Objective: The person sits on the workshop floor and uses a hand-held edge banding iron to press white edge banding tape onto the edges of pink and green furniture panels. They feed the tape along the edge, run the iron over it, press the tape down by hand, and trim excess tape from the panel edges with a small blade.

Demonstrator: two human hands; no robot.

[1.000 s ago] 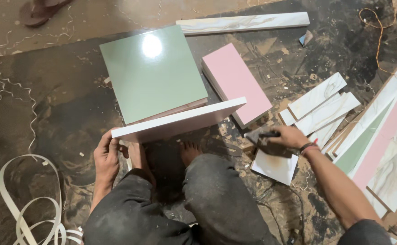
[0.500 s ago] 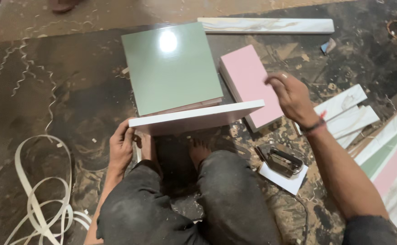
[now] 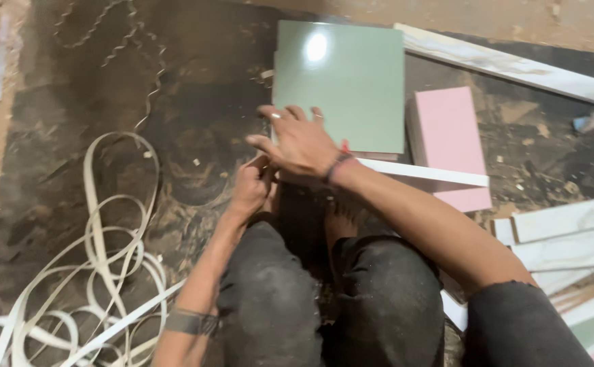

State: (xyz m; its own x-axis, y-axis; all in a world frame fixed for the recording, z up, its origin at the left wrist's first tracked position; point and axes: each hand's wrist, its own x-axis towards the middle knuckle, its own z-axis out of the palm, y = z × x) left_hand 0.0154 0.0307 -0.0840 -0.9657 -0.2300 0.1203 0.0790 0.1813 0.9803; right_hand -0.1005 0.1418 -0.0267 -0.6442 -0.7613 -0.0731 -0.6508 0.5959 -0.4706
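Two hands on one board, both at its left end. Nearest me are my knees in dark trousers, crouched over the work. Left hand sits just beyond the left knee, fingers curled around the left end of the white board; grip looks closed on the end, though my right hand covers part of it so I can't tell how tight. Right hand has crossed over from the right and lies just above the left hand, fingers spread and nearly flat, palm down, pressing on or near the same end; holding nothing that I can see. The board stands on its long edge directly in front of my knees, long axis left-right, tilted slightly down to the right, with its free end pointing right toward the pink panel. So the board runs rightward away from both sets of fingers; left hand is the nearer one. Beyond it the green square panel lies flat. Left of me, loose white edge banding coils on the dark floor. Far right, white offcuts.
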